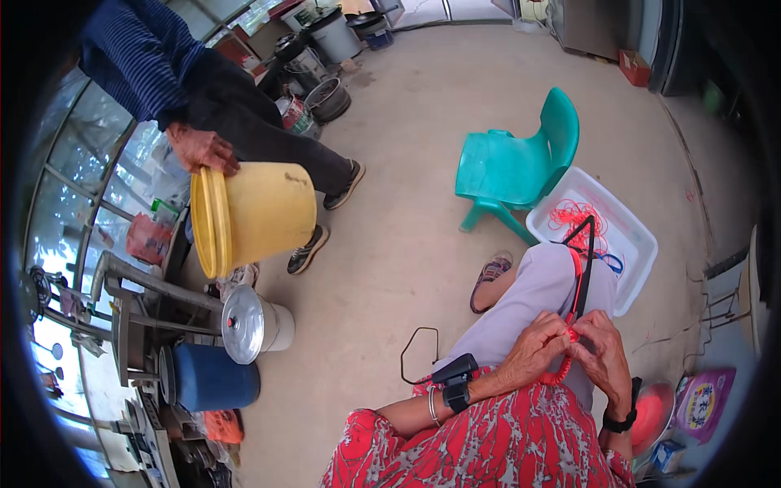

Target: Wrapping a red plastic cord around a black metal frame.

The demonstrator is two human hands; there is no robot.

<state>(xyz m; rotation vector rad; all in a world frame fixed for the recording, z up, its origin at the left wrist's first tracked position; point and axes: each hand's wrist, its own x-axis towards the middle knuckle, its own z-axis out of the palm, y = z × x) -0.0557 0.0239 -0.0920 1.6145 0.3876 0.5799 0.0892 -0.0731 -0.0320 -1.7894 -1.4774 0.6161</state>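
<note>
My left hand [540,343] and my right hand [600,351] meet over my lap, with fingers pinched together on bright red cord [556,376]. The cord curves below my fingers in a thick, wrapped-looking band. A narrow black frame or strap [591,236] rises from my hands, with red cord running along it. Past my knee, a white plastic tub [643,252] holds a loose tangle of red cord [579,221]. A blue loop [612,262], perhaps a scissors handle, shows by the tub's inner side. My fingertips hide the exact point of grip.
A green plastic chair [521,167] stands beside the tub. At left, another person's hand [203,149] carries a yellow bucket [268,213]. A white bucket with a metal lid [281,327] and a blue barrel [215,376] stand nearby. A purple package [706,403] lies at right.
</note>
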